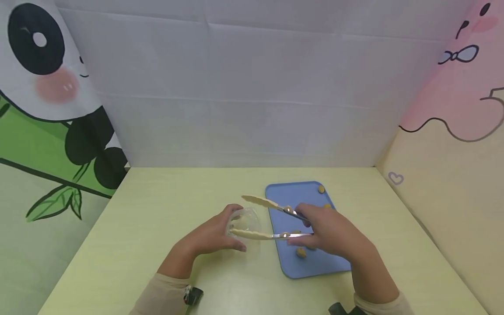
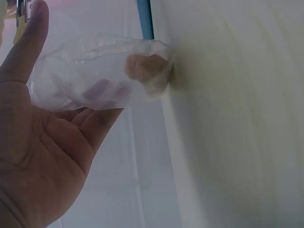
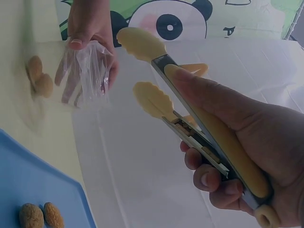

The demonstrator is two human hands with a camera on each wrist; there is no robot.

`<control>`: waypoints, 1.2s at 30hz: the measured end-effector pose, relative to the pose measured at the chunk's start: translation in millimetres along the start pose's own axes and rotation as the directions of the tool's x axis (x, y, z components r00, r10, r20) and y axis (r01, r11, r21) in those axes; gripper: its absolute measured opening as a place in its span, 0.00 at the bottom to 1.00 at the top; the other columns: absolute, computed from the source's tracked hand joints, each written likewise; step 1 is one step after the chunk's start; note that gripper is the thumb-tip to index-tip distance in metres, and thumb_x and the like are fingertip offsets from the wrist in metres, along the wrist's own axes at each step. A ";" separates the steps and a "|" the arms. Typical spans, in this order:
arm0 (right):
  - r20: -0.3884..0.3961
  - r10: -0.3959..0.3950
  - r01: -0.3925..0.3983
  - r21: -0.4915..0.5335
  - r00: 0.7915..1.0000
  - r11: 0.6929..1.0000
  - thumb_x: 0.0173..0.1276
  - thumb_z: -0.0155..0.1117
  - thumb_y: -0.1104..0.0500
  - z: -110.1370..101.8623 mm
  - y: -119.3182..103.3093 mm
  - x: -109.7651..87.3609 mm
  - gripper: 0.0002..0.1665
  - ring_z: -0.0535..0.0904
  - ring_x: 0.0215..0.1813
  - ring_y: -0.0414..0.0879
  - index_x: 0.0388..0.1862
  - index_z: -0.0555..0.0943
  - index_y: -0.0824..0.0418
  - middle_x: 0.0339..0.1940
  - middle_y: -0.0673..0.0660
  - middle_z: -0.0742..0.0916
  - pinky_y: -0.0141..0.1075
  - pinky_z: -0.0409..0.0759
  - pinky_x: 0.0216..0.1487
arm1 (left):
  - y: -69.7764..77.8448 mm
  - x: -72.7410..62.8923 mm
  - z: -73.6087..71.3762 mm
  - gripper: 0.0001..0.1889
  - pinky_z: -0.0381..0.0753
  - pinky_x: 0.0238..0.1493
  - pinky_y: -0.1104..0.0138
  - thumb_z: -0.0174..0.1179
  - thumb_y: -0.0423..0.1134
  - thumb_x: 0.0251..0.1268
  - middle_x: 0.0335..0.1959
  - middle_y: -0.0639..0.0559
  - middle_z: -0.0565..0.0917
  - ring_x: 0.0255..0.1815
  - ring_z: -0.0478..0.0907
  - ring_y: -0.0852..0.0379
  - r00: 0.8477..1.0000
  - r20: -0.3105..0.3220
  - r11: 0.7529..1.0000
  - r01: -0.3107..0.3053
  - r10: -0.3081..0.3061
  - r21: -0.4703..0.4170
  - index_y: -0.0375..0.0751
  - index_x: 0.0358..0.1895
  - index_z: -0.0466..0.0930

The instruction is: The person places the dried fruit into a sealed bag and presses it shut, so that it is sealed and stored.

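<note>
R hand grips metal tongs w/ pale-yel. scalloped tips.

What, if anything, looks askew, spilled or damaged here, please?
Nothing looks spilled or damaged. Only the blue tray sits slightly askew to the back edge of the table; the nuts I can make out lie on the tray or inside the clear container.
</note>
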State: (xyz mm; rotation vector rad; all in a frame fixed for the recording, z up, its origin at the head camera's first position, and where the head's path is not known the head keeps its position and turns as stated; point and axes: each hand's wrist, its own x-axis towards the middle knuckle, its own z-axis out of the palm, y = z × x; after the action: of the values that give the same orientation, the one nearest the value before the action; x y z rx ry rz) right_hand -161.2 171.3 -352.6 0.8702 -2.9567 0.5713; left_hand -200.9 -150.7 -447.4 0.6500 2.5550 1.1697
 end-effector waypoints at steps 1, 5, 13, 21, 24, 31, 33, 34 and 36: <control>-0.002 0.009 -0.009 0.002 1.000 1.000 0.53 0.66 0.26 -0.1 0.1 -0.3 0.29 0.67 0.20 0.33 0.37 0.69 0.44 0.26 0.40 0.75 0.31 0.68 0.23 | 0.4 0.1 -0.1 0.54 0.74 0.50 0.57 0.78 0.57 0.42 0.59 0.51 0.76 0.48 0.75 0.56 1.000 0.001 1.000 0.003 -0.003 0.000 0.59 0.72 0.52; 0.001 0.050 -0.050 0.005 0.999 0.999 0.52 0.68 0.27 -1.3 1.4 -2.0 0.29 0.68 0.23 0.35 0.37 0.70 0.44 0.27 0.41 0.76 0.32 0.69 0.25 | 1.7 -0.1 -0.4 0.54 0.73 0.51 0.57 0.78 0.57 0.42 0.59 0.51 0.76 0.48 0.75 0.57 1.000 -0.001 1.000 0.004 -0.004 0.008 0.59 0.72 0.52; -0.003 0.087 -0.087 0.015 0.996 0.996 0.50 0.62 0.21 -6.4 7.6 -9.0 0.33 0.69 0.25 0.37 0.38 0.71 0.44 0.28 0.41 0.76 0.33 0.69 0.26 | 4.2 -1.3 -1.2 0.53 0.73 0.52 0.56 0.78 0.56 0.42 0.58 0.55 0.76 0.50 0.75 0.55 1.000 0.000 1.000 -0.016 0.016 -0.011 0.59 0.71 0.53; -0.024 0.117 -0.116 0.012 0.993 0.993 0.50 0.62 0.21 -13.2 19.5 -17.6 0.32 0.67 0.24 0.37 0.36 0.70 0.44 0.28 0.41 0.75 0.32 0.68 0.25 | 4.5 -2.5 -2.0 0.55 0.74 0.49 0.58 0.76 0.65 0.38 0.59 0.56 0.75 0.48 0.77 0.54 1.000 -0.002 1.000 -0.001 0.001 -0.002 0.59 0.71 0.53; -0.018 0.133 -0.133 0.007 0.991 0.991 0.51 0.62 0.21 -15.7 22.5 -20.7 0.32 0.67 0.24 0.37 0.36 0.70 0.44 0.28 0.42 0.76 0.32 0.67 0.25 | 4.4 -3.2 -3.2 0.55 0.75 0.49 0.58 0.77 0.62 0.39 0.60 0.53 0.75 0.48 0.77 0.54 1.000 0.002 1.000 -0.004 0.004 -0.008 0.58 0.72 0.53; -0.028 0.161 -0.162 -0.022 0.987 0.987 0.52 0.65 0.24 -17.7 34.8 -30.6 0.31 0.70 0.27 0.38 0.38 0.71 0.45 0.28 0.43 0.76 0.34 0.69 0.29 | 3.7 -3.4 -1.5 0.54 0.75 0.49 0.57 0.78 0.57 0.41 0.61 0.50 0.75 0.50 0.76 0.54 1.000 -0.015 1.000 -0.005 0.006 0.022 0.57 0.72 0.53; -0.032 0.172 -0.173 -0.034 0.985 0.984 0.52 0.65 0.24 -18.8 38.6 -33.6 0.32 0.70 0.27 0.38 0.39 0.71 0.45 0.28 0.43 0.76 0.34 0.68 0.30 | 3.6 -3.2 -1.0 0.54 0.75 0.49 0.57 0.78 0.58 0.41 0.61 0.50 0.75 0.50 0.76 0.54 1.000 -0.018 1.000 -0.006 0.007 0.029 0.57 0.72 0.53; -0.033 0.179 -0.180 -0.039 0.983 0.983 0.52 0.65 0.24 -19.3 40.4 -35.0 0.32 0.69 0.27 0.39 0.39 0.71 0.46 0.27 0.44 0.75 0.34 0.68 0.30 | 3.6 -3.2 -0.8 0.54 0.75 0.50 0.57 0.78 0.58 0.41 0.61 0.50 0.75 0.51 0.75 0.54 1.000 -0.021 0.999 -0.006 0.007 0.033 0.58 0.72 0.53; -0.035 0.191 -0.192 -0.055 0.981 0.980 0.52 0.63 0.22 -19.9 44.1 -38.1 0.34 0.68 0.27 0.38 0.37 0.70 0.47 0.25 0.44 0.73 0.34 0.66 0.29 | 3.8 -2.9 -0.4 0.55 0.75 0.50 0.56 0.78 0.60 0.40 0.61 0.49 0.75 0.52 0.75 0.53 1.000 -0.025 0.999 -0.009 0.010 0.037 0.57 0.72 0.53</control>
State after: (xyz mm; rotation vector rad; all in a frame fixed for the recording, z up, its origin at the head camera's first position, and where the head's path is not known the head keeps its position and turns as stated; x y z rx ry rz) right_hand -154.0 232.4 -353.2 0.5711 -3.0335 0.4945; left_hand -197.4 -150.2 -444.1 0.6602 2.6032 1.1429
